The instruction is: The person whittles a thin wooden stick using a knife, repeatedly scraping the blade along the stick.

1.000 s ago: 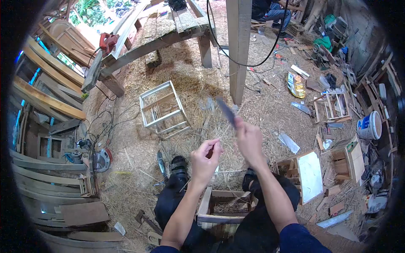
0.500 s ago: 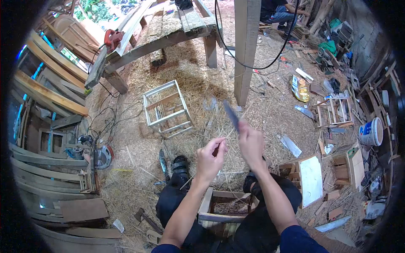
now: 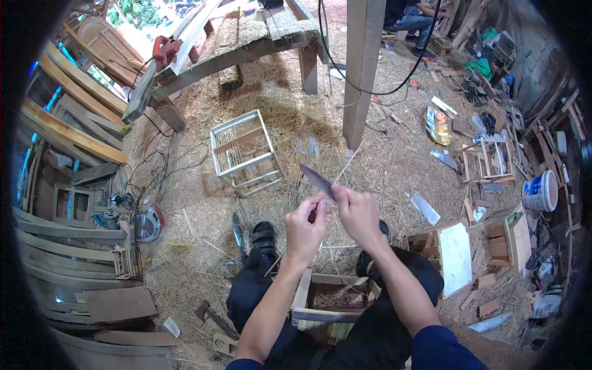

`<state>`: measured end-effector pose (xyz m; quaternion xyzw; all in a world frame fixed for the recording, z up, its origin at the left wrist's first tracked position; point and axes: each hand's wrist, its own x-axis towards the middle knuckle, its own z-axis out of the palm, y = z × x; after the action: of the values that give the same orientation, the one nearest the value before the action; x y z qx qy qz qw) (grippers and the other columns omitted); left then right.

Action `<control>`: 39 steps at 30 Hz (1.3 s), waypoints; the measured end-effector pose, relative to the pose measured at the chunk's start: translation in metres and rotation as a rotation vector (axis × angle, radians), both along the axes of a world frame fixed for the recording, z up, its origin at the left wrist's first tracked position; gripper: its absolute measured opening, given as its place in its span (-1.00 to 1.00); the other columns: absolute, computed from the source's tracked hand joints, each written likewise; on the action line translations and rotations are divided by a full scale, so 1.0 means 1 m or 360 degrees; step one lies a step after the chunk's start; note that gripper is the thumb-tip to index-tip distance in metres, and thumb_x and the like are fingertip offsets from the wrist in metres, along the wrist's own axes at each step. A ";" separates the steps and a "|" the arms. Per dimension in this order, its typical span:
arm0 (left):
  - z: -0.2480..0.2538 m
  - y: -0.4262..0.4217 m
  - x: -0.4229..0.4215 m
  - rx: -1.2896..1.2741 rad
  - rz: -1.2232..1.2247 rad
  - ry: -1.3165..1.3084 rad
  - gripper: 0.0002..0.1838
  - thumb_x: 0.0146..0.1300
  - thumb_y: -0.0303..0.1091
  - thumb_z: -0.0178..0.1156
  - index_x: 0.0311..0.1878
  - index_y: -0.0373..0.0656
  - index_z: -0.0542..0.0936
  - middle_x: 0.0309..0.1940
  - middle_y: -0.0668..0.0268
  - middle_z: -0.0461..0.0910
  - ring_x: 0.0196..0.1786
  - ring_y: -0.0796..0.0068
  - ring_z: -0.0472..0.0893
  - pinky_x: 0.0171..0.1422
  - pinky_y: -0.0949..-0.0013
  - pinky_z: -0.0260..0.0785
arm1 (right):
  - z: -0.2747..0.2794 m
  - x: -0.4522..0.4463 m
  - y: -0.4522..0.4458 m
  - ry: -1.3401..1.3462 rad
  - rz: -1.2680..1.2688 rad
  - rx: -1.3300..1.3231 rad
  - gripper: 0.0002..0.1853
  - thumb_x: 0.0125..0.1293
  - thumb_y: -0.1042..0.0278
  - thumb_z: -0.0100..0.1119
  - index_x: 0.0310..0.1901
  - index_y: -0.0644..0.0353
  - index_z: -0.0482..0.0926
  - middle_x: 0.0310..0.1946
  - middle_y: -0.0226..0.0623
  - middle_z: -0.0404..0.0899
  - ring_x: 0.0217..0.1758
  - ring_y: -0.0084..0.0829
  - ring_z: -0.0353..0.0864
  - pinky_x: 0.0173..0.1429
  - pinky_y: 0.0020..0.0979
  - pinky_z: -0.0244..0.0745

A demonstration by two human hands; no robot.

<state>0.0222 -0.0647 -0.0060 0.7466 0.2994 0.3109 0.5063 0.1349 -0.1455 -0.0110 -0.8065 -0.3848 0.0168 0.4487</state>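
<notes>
My left hand [image 3: 304, 233] is closed in a pinch around a thin bamboo strip [image 3: 349, 163], which slants up to the right beyond the fingers. My right hand [image 3: 360, 217] grips a knife [image 3: 317, 181], its dark blade pointing up and left. The blade lies across the strip just beyond the left fingertips; exact contact is hard to make out. Both hands are close together above my knees. Between my legs is a wooden box-like frame [image 3: 333, 317]. A small cage-like wooden frame [image 3: 245, 151] with thin bars sits on the shavings ahead.
A wooden post [image 3: 362, 80] rises ahead, beside a workbench [image 3: 228, 61] carrying a red power tool [image 3: 165, 50]. A hammer [image 3: 216, 320] lies by my left leg. Right are boxes, a white bucket [image 3: 540, 191] and scraps. Another person [image 3: 413, 21] sits far back.
My right hand has come down and left toward my left hand. The knife blade has swung from steep to more slanted, now by the left fingertips. The left hand has barely moved.
</notes>
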 end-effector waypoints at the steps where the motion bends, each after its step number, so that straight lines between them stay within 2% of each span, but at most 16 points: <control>1: 0.003 0.000 -0.003 0.0030 0.0010 0.0052 -0.83 0.44 -0.50 0.24 0.02 -0.33 0.69 -0.34 0.24 0.79 -0.29 0.63 0.73 -0.19 0.49 0.55 | 0.000 0.007 0.001 0.0020 -0.0049 0.0002 -0.53 0.60 -0.04 -0.01 -0.09 0.13 0.80 -0.56 0.05 0.62 -0.54 -0.08 0.66 -0.37 -0.12 0.47; 4: 0.003 -0.002 -0.007 0.0123 -0.0038 -0.0038 -0.83 0.44 -0.49 0.25 0.02 -0.32 0.69 -0.34 0.24 0.79 -0.31 0.64 0.72 -0.22 0.48 0.55 | 0.015 0.027 -0.002 0.0402 -0.0328 -0.0063 -0.47 0.61 -0.09 -0.06 -0.17 0.17 0.78 -0.60 0.03 0.58 -0.57 -0.08 0.62 -0.41 -0.12 0.41; 5: 0.003 -0.003 -0.007 0.0135 -0.0036 -0.0035 -0.82 0.44 -0.49 0.25 0.03 -0.32 0.69 -0.34 0.22 0.79 -0.31 0.62 0.72 -0.23 0.48 0.54 | 0.007 0.027 -0.002 0.0330 -0.0360 0.0024 -0.40 0.62 -0.13 -0.10 -0.29 0.22 0.72 -0.65 0.01 0.53 -0.61 -0.07 0.58 -0.44 -0.11 0.36; 8: 0.002 -0.006 -0.008 0.0190 -0.0037 0.0054 -0.80 0.44 -0.48 0.24 0.07 -0.29 0.70 -0.35 0.18 0.78 -0.34 0.58 0.74 -0.25 0.44 0.53 | 0.005 0.004 -0.004 0.0189 -0.0115 0.0005 -0.39 0.62 -0.15 -0.09 -0.36 0.25 0.65 -0.69 -0.02 0.49 -0.63 -0.05 0.56 -0.45 -0.07 0.33; 9: 0.006 -0.005 -0.008 0.0221 -0.0026 0.0137 -0.78 0.44 -0.47 0.23 0.09 -0.27 0.70 -0.35 0.16 0.77 -0.34 0.56 0.74 -0.24 0.42 0.54 | 0.012 -0.003 -0.005 0.0079 -0.0137 -0.0036 -0.49 0.57 -0.13 0.04 -0.27 0.22 0.63 -0.69 -0.06 0.52 -0.62 -0.02 0.58 -0.45 -0.07 0.35; 12: 0.002 0.000 -0.013 0.0368 -0.0102 0.0239 -0.71 0.44 -0.47 0.22 0.17 -0.20 0.69 -0.32 0.13 0.78 -0.33 0.48 0.77 -0.22 0.37 0.55 | 0.009 0.005 -0.005 0.0003 -0.0039 0.0173 -0.61 0.50 -0.07 0.19 -0.18 0.16 0.58 -0.70 -0.09 0.52 -0.61 -0.02 0.59 -0.46 -0.11 0.35; 13: 0.001 0.003 -0.014 0.0425 -0.0147 0.0241 -0.69 0.43 -0.46 0.23 0.20 -0.18 0.69 -0.31 0.11 0.78 -0.33 0.45 0.77 -0.21 0.35 0.56 | 0.012 0.007 -0.009 -0.0028 -0.0050 0.0005 -0.60 0.41 -0.07 0.32 -0.17 0.13 0.51 -0.71 -0.14 0.51 -0.62 -0.08 0.59 -0.48 -0.16 0.35; 16: 0.010 0.003 -0.019 0.0422 -0.0172 0.0250 -0.67 0.41 -0.44 0.26 0.22 -0.13 0.69 -0.23 0.11 0.79 -0.29 0.42 0.79 -0.17 0.32 0.58 | 0.019 0.008 -0.011 0.0036 -0.0144 -0.0020 -0.52 0.32 -0.16 0.38 -0.18 0.13 0.48 -0.72 -0.21 0.50 -0.65 -0.12 0.57 -0.50 -0.17 0.34; 19: 0.006 0.006 -0.019 0.0462 -0.0178 0.0120 -0.68 0.39 -0.42 0.28 0.19 -0.10 0.71 -0.16 0.12 0.79 -0.24 0.34 0.80 -0.14 0.33 0.59 | 0.011 0.011 -0.008 0.0318 -0.0124 0.0138 -0.44 0.24 -0.21 0.44 -0.18 0.14 0.44 -0.72 -0.27 0.51 -0.64 -0.13 0.59 -0.51 -0.18 0.36; 22: 0.005 0.009 -0.021 0.0627 -0.0165 0.0303 -0.71 0.39 -0.38 0.28 0.15 -0.06 0.73 -0.15 0.14 0.79 -0.20 0.24 0.80 -0.12 0.29 0.61 | 0.011 0.001 -0.007 -0.0085 -0.0429 -0.0004 -0.40 0.19 -0.24 0.46 -0.13 0.14 0.46 -0.70 -0.24 0.53 -0.59 -0.11 0.63 -0.50 -0.17 0.38; 25: 0.015 0.008 -0.021 0.0761 -0.0214 0.0501 -0.76 0.40 -0.34 0.27 0.07 -0.06 0.75 -0.17 0.15 0.78 -0.20 0.12 0.78 -0.14 0.22 0.60 | 0.018 0.007 -0.013 -0.0131 -0.0323 -0.0331 -0.45 0.15 -0.14 0.52 -0.14 0.15 0.51 -0.62 -0.22 0.55 -0.59 -0.21 0.55 -0.48 -0.19 0.35; 28: 0.006 0.012 -0.018 0.0798 -0.0172 0.0425 -0.82 0.40 -0.31 0.27 -0.02 -0.09 0.75 -0.21 0.14 0.77 -0.24 0.08 0.76 -0.17 0.16 0.58 | 0.018 0.017 -0.016 -0.0101 -0.0020 -0.0421 -0.52 0.21 -0.13 0.47 -0.11 0.13 0.63 -0.59 -0.16 0.61 -0.50 -0.07 0.63 -0.40 -0.10 0.42; 31: 0.005 0.021 -0.018 0.0912 -0.0141 0.0510 -0.83 0.36 -0.29 0.29 -0.04 0.00 0.74 -0.29 0.18 0.74 -0.32 0.06 0.72 -0.26 0.09 0.55 | 0.007 0.025 -0.018 -0.0110 0.0123 -0.0346 -0.59 0.26 -0.09 0.43 -0.13 0.11 0.70 -0.55 -0.12 0.64 -0.45 -0.04 0.67 -0.30 -0.08 0.47; 34: 0.014 0.027 -0.016 0.0915 -0.0248 0.0628 -0.81 0.31 -0.33 0.32 -0.04 -0.08 0.73 -0.30 0.23 0.74 -0.20 0.11 0.72 -0.04 0.19 0.55 | 0.003 0.031 -0.019 -0.0096 0.0214 -0.0468 -0.62 0.29 -0.05 0.41 -0.13 0.12 0.73 -0.49 -0.11 0.68 -0.40 -0.03 0.71 -0.22 -0.07 0.50; 37: 0.018 0.029 -0.008 0.1097 -0.0141 0.0609 -0.70 0.24 -0.35 0.39 0.05 -0.09 0.70 -0.24 0.26 0.73 -0.06 0.18 0.68 0.20 0.23 0.47 | 0.007 0.037 -0.017 -0.0013 0.0259 -0.0593 -0.67 0.33 -0.06 0.35 -0.17 0.05 0.76 -0.53 -0.10 0.66 -0.35 0.01 0.72 -0.24 -0.03 0.52; 39: 0.025 0.029 0.000 0.1379 0.0118 0.0420 -0.62 0.20 -0.37 0.42 0.11 -0.10 0.68 -0.16 0.25 0.73 0.03 0.22 0.66 0.31 0.25 0.39 | 0.002 0.040 -0.014 0.0148 0.0223 -0.0489 -0.66 0.36 -0.06 0.34 -0.17 0.06 0.76 -0.54 -0.12 0.65 -0.37 -0.02 0.71 -0.26 -0.06 0.49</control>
<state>0.0224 -0.0359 0.0189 0.9116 0.2302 0.3274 0.0933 0.1752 -0.1595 -0.0087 -0.8350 -0.4119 0.1438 0.3352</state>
